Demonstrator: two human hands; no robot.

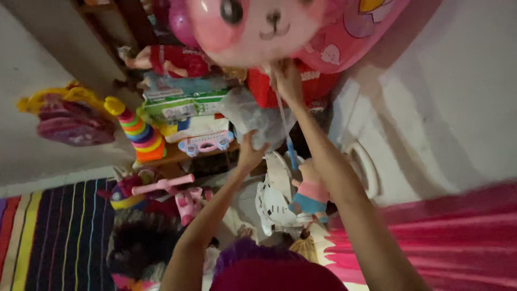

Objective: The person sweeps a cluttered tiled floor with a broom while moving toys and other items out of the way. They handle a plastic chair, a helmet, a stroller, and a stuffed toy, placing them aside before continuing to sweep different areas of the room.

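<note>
Pink animal-face balloon hangs glossy above, right hand fingers pinched on its base.

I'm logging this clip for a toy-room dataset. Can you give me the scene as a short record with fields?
setting: cluttered toy corner by a white wall
left hand: at a crumpled grey plastic bag
right hand: raised, just under a pink animal-face balloon; grip unclear
nearby: rainbow stacking-ring toy, striped rug, pink fabric

The pink animal-face balloon looks glossy foil; the stacking-ring toy smooth shiny plastic; the striped rug matt woven cloth.
</note>
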